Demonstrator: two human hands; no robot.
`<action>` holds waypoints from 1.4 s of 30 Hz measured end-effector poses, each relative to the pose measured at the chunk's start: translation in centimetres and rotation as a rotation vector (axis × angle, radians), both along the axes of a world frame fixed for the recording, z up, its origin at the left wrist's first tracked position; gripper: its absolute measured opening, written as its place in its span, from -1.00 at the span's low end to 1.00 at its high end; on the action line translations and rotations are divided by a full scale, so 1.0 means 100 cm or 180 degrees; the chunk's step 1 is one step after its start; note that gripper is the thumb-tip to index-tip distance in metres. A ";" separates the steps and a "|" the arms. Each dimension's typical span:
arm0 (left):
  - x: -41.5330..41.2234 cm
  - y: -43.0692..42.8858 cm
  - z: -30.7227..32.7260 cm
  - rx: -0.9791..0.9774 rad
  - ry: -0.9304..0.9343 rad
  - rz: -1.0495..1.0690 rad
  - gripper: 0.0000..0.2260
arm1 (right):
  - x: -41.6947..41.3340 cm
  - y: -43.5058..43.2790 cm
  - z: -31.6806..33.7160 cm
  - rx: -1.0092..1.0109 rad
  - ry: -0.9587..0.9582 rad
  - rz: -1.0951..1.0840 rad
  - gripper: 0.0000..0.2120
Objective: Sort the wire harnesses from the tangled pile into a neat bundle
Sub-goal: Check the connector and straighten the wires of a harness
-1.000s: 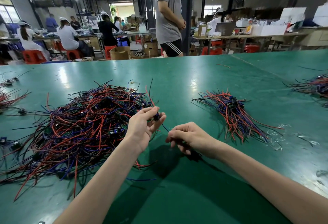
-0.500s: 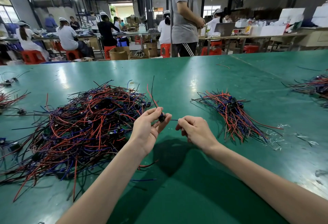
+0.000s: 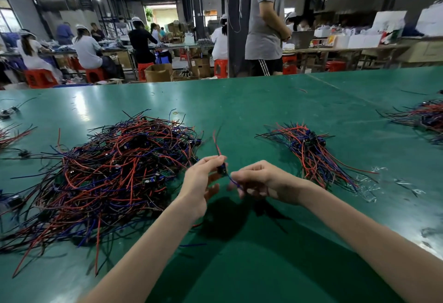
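Observation:
A big tangled pile (image 3: 107,178) of red, blue and black wire harnesses lies on the green table (image 3: 263,111) at the left. To the right lies a smaller, aligned bundle (image 3: 311,154) of the same harnesses. Between them, a little above the table, my left hand (image 3: 201,180) pinches the dark connector of one harness (image 3: 221,167); its red and black wires stick upward. My right hand (image 3: 259,180) has its fingers curled round that harness's blue wire, just right of the connector.
Clear plastic scraps (image 3: 369,182) lie right of the bundle. More wire heaps sit at the far right edge (image 3: 422,118) and far left edge (image 3: 12,135). A person in a grey shirt (image 3: 266,22) stands beyond the table; seated workers fill the background.
My right hand rose from the table and closed in on the left hand, taking the blue wire. The person behind walked to the right.

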State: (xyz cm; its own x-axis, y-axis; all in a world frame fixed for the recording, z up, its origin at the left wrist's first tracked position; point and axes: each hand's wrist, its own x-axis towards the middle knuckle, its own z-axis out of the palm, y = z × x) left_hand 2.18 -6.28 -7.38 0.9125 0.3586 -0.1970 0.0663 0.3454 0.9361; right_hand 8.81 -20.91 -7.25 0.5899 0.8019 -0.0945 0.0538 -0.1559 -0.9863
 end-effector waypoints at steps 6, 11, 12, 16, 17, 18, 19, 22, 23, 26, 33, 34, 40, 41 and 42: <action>0.000 -0.011 -0.004 -0.0052 0.0210 -0.0173 -0.94 | -0.002 0.000 0.000 -0.0016 -0.0391 -0.0314 -0.75; 0.001 -0.008 -0.006 -0.0215 0.0223 -0.0087 -0.98 | -0.003 0.000 0.003 -0.0035 -0.0547 -0.0363 -0.84; 0.001 -0.008 -0.006 -0.0158 0.0226 -0.0131 -0.98 | -0.002 -0.001 0.003 -0.0032 -0.0550 -0.0400 -0.83; 0.001 -0.007 -0.005 0.0003 0.0229 -0.0326 -0.87 | 0.002 -0.003 0.009 0.0072 -0.0544 -0.0692 -0.83; 0.001 -0.007 -0.005 -0.0043 0.0243 -0.0351 -0.84 | 0.004 -0.004 0.012 0.0116 -0.0560 -0.0793 -0.84; 0.002 -0.007 -0.005 -0.0093 0.0262 -0.0372 -0.82 | 0.008 -0.006 0.015 0.0164 -0.0574 -0.0912 -0.84; 0.002 -0.007 -0.005 -0.0136 0.0272 -0.0394 -0.81 | 0.013 -0.009 0.020 0.0214 -0.0597 -0.1047 -0.85; 0.003 -0.006 -0.005 -0.0296 0.0246 -0.0437 -0.83 | 0.034 -0.026 0.039 0.0436 -0.0795 -0.1489 -0.93; 0.002 -0.005 -0.005 -0.0342 0.0230 -0.0440 -0.83 | 0.043 -0.034 0.046 0.0544 -0.0863 -0.1642 -0.96; 0.002 -0.004 -0.005 -0.0387 0.0202 -0.0457 -0.80 | 0.072 -0.061 0.059 0.0812 -0.0854 -0.2213 -0.89; 0.002 -0.003 -0.007 -0.0485 0.0240 -0.0500 -0.81 | 0.112 -0.101 0.026 -0.0369 -0.0602 -0.3007 -0.84; 0.002 -0.003 -0.007 -0.0478 0.0248 -0.0505 -0.82 | 0.113 -0.102 0.022 -0.0495 -0.0663 -0.3100 -0.85; 0.002 -0.003 -0.008 -0.0510 0.0308 -0.0513 -0.82 | 0.110 -0.097 0.016 -0.1220 -0.1676 -0.3517 -0.78; 0.002 -0.003 -0.007 -0.0520 0.0310 -0.0512 -0.81 | 0.108 -0.095 0.016 -0.1325 -0.1900 -0.3569 -0.80; 0.002 -0.003 -0.007 -0.0522 0.0310 -0.0519 -0.81 | 0.106 -0.093 0.016 -0.1398 -0.2099 -0.3609 -0.80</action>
State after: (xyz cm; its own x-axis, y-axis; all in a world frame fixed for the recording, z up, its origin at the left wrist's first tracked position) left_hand 2.39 -6.62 -8.04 0.9295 0.1641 -0.3303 0.2209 0.4696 0.8548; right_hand 19.38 -30.18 -5.70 0.9272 -0.1642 0.3367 0.1228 -0.7159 -0.6873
